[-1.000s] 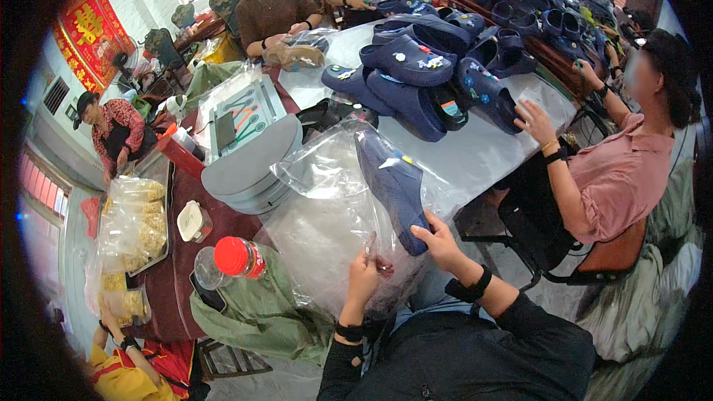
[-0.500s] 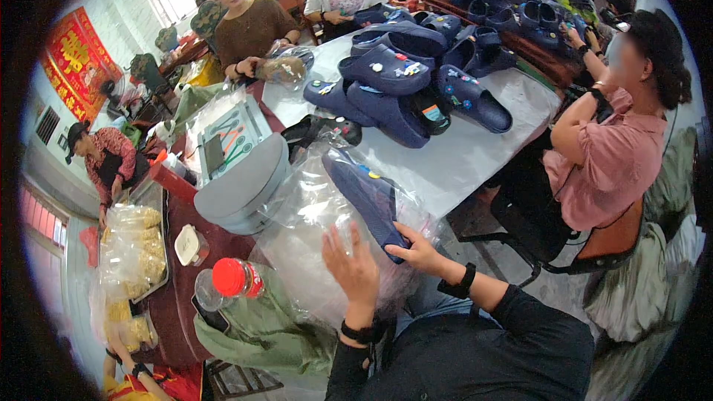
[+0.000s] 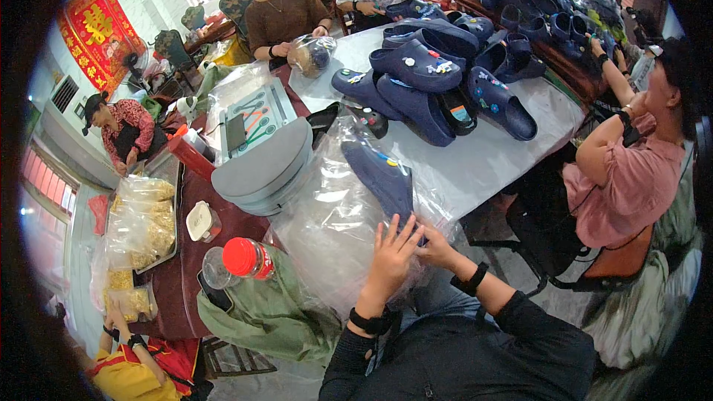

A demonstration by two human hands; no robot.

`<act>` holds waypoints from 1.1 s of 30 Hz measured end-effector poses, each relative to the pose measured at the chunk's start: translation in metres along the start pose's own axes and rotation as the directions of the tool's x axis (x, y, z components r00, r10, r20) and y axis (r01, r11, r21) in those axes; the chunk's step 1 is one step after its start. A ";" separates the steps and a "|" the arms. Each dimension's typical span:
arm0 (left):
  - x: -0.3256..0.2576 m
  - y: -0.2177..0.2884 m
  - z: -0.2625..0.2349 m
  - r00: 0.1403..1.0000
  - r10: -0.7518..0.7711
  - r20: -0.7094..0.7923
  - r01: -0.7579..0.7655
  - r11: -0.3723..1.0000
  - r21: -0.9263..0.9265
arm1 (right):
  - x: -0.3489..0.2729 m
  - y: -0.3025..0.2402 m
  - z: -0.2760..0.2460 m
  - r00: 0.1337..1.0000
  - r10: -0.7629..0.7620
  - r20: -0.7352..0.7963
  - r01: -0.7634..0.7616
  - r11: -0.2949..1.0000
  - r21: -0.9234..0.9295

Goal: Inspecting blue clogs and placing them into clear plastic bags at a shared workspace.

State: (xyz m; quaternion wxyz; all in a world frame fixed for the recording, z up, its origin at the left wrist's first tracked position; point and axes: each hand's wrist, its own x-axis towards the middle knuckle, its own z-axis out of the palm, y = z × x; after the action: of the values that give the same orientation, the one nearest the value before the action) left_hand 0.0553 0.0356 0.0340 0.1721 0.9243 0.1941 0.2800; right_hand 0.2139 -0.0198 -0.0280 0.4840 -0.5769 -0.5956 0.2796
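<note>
A navy blue clog [image 3: 380, 180] with small coloured charms lies at a slant in front of me, its toe end inside a clear plastic bag [image 3: 327, 234]. My right hand [image 3: 440, 247] is closed on the clog's near end. My left hand [image 3: 392, 254] rests against that same end, its fingers stretched out and slightly apart. Part of the near end is hidden behind my fingers. Beyond the bag, a heap of navy clogs [image 3: 423, 67] with charms is piled on the white-covered table [image 3: 475, 171].
Left of the bag stand a grey rounded case [image 3: 260, 167], a red-lidded jar [image 3: 249, 258] and a white-lidded tub [image 3: 203, 221]. Green cloth [image 3: 278, 319] hangs over the near edge. Bagged yellow food [image 3: 145, 223] fills a tray. Several people sit around; one in pink [image 3: 631, 178] is at right.
My left hand has moved right, from beside the clog onto its near end. My right hand still grips the clog. The whole view has shifted slightly.
</note>
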 end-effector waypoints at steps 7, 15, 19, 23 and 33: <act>-0.036 0.003 0.017 0.752 -0.495 -0.436 0.479 0.864 -0.156 | 0.001 -0.018 0.006 0.982 -0.188 0.009 0.186 0.968 -0.165; -0.051 -0.009 0.032 0.531 -0.842 0.100 0.464 0.190 -0.865 | -0.006 -0.028 0.016 0.952 -0.287 -0.103 0.261 0.942 -0.211; -0.048 -0.010 0.033 0.551 -0.803 0.226 0.403 0.019 -0.915 | -0.007 -0.024 0.026 0.985 0.020 -0.169 -0.006 0.996 0.085; -0.050 -0.014 0.021 0.565 -0.788 0.245 0.443 0.039 -0.896 | 0.000 -0.036 0.013 0.968 0.239 -0.077 -0.187 0.890 0.416; -0.048 -0.014 -0.007 0.592 -0.763 0.261 0.589 0.189 -0.785 | -0.001 -0.040 0.003 0.945 0.319 -0.073 -0.291 0.921 0.261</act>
State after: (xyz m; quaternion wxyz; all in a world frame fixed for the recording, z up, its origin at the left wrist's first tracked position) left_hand 0.0107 0.0278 0.0122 0.6611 0.5162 0.4445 0.3144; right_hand 0.1941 -0.0275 0.0066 0.5355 -0.6131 -0.4304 0.3900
